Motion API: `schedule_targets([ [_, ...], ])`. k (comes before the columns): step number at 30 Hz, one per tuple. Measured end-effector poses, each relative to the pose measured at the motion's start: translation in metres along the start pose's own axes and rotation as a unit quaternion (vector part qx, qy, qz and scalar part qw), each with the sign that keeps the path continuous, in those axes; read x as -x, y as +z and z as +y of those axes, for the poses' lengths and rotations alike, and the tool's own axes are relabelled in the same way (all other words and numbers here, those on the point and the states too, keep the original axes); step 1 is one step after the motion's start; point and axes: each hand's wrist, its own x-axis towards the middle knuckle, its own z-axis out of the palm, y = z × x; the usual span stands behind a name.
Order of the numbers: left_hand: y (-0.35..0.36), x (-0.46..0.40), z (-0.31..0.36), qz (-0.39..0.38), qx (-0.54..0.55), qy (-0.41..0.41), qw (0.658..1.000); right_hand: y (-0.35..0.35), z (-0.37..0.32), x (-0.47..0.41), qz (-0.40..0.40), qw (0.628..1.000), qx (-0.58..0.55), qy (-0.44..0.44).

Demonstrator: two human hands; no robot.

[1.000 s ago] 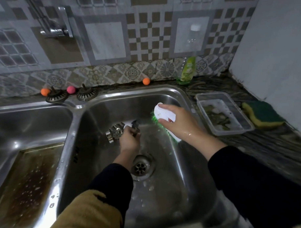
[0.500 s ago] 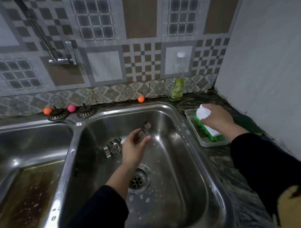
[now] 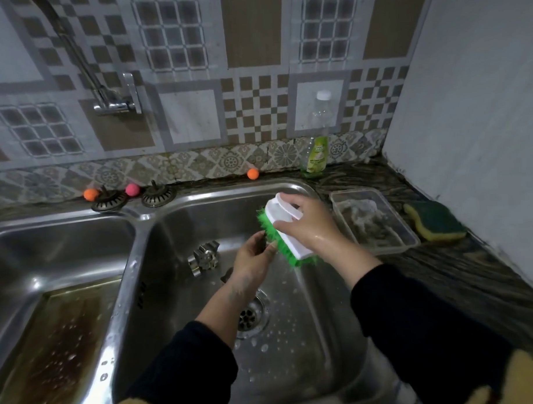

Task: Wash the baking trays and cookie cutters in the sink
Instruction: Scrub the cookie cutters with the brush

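Our right hand (image 3: 308,223) has brought the brush (image 3: 280,236) back from the soap tub (image 3: 406,231) at three o'clock; left hand (image 3: 253,258) seemingly pinches a cutter, mostly hidden. Scrubbing resumes.

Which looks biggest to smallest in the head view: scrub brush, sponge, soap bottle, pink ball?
1. Soap bottle, though it stands farthest back.
2. Scrub brush and sponge look close in size; the brush is nearer, so I won't rank them.
3. Pink ball, clearly smallest.
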Motion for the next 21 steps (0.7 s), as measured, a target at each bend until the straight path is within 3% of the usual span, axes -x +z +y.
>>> schedule_targets([
  [3, -0.002, 0.006, -0.008, -0.014, -0.024, -0.011, 1.0, 0.011, -0.003, -0.002, 0.027, 0.999, -0.013, 0.029],
  [7, -0.018, 0.01, -0.007, 0.053, -0.054, -0.007, 0.997, 0.026, 0.001, 0.012, -0.032, 0.999, -0.017, 0.024],
  [12, -0.021, 0.021, 0.001, 0.081, -0.128, 0.058, 0.987, 0.022, 0.002, 0.006, 0.026, 0.997, -0.044, 0.055],
  [18, -0.043, 0.02, 0.018, 0.151, -0.122, 0.119, 0.974, 0.026, 0.006, 0.023, -0.023, 0.995, -0.084, 0.044],
  [21, -0.05, 0.022, 0.019, 0.148, -0.237, 0.196, 0.94, 0.023, 0.001, 0.021, -0.018, 0.996, -0.085, 0.025],
])
